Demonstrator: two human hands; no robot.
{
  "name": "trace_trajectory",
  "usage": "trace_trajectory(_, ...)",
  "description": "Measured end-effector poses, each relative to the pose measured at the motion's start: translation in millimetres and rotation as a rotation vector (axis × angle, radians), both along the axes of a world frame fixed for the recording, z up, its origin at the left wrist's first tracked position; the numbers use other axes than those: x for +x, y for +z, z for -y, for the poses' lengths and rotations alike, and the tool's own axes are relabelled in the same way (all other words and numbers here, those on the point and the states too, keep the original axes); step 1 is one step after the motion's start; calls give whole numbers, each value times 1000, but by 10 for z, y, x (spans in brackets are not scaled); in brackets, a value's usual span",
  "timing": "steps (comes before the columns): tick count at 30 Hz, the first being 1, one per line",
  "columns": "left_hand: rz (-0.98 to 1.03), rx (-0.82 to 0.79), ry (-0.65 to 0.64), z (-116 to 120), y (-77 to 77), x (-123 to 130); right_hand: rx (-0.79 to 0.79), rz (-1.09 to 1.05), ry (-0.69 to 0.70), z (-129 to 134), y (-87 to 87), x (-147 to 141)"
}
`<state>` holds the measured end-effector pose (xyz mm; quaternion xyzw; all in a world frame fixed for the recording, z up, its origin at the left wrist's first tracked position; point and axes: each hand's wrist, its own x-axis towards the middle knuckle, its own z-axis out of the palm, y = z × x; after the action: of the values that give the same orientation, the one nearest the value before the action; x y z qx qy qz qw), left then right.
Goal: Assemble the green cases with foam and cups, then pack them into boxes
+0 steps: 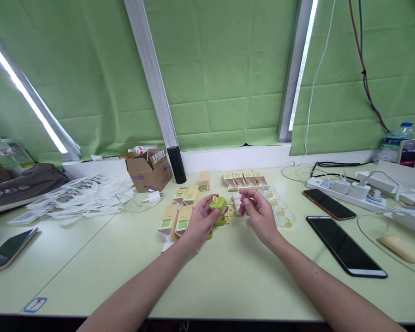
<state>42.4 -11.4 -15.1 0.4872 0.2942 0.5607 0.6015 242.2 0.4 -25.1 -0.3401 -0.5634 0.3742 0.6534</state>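
My left hand grips a small rounded green case with a yellowish piece on top, between thumb and fingers. Another green case lies on the table just below it. To the right, my right hand has its fingers curled in; whether anything is pinched there is hidden. Close by its fingertips are small white pieces and small yellowish pieces. Beyond it stand clear plastic shells with yellow spots. Opened cream boxes with green squares lie left of my left hand.
More cream boxes stand in a row at the back. Around them are a cardboard box, a black cylinder and a heap of white cables. Phones and a power strip occupy the right side.
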Motion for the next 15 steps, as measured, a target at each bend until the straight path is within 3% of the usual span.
trace_trajectory(7, 177, -88, -59, -46, 8, -24, 20, 103, -183, -66, 189, 228)
trace_trajectory(9, 201, -99, -62, -57, 13, -28, 40, 299, -245, -72, 258, 349)
trace_trajectory(12, 215, -128, -50, -62, 25, -30, 39, 785, -332, -53, 416, 557)
trace_trajectory(15, 226, -165, -25, -62, 39, -25, -155, 1180, -399, -4, 610, 750)
